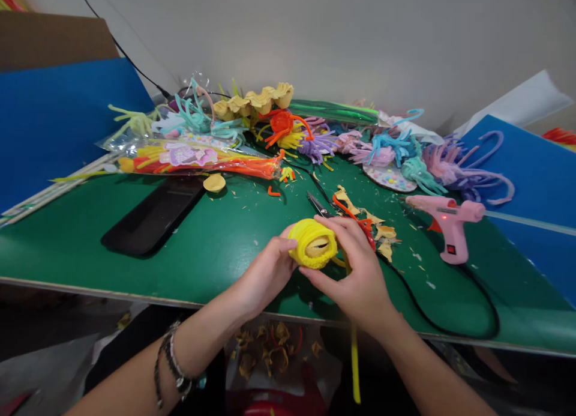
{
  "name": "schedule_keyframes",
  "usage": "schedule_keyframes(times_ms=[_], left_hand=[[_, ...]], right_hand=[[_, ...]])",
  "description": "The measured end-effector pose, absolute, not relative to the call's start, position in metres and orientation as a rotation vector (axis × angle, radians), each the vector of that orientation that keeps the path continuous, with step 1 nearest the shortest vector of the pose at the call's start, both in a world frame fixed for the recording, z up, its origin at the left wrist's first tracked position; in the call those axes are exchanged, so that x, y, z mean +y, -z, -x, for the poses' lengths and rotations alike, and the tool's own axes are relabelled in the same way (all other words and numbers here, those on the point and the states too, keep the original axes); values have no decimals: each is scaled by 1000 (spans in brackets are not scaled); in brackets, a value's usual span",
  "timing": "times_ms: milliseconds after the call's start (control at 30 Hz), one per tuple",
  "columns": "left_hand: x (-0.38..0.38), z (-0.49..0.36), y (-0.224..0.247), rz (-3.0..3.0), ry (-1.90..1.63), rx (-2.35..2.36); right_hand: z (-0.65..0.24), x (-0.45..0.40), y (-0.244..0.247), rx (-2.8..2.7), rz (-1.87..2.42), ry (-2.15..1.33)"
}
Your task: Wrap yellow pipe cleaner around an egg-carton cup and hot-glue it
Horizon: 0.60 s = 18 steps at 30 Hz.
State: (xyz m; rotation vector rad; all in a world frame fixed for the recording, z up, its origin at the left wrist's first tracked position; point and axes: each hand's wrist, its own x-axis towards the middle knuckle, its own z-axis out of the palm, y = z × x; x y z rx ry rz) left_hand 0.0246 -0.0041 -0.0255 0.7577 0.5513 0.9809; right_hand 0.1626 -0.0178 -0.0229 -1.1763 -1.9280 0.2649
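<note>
Between both hands, just above the front part of the green table (pixel 225 230), is a small cup (pixel 309 236) wrapped round with yellow pipe cleaner. Its open end faces me and shows a tan, cardboard-like inside. My left hand (pixel 274 260) grips its left side, thumb on top of the wrapping. From the right, my right hand (pixel 355 266) holds the rim between thumb and fingers. A loose yellow pipe cleaner (pixel 355 362) hangs down below my right hand. Right behind the hands lie scissors (pixel 318 204) with red handles, partly covered by my right fingers.
A pink hot glue gun (pixel 450 221), its light on, stands at the right with a black cord. A black phone (pixel 155 218) lies left. Behind are bagged orange and yellow pipe cleaners (pixel 202 161), an egg carton strip (pixel 256 101) and pastel pipe-cleaner pieces (pixel 387 149). Torn carton scraps (pixel 386 239) lie near the scissors.
</note>
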Motion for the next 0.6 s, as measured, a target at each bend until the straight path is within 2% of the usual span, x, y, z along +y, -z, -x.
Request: schedule_keyframes(times_ms=[200,367,600], left_hand=[[2,-6,28,-1165,-790,661],[2,-4,23,-1188,-624,655],[0,-8,24,-1184,-687,729]], right_hand=[[-175,-19,12,-2184,987,-493],[-178,-19,12,-2237,934,-613],[-179,-19,14,-2248,996,-609]])
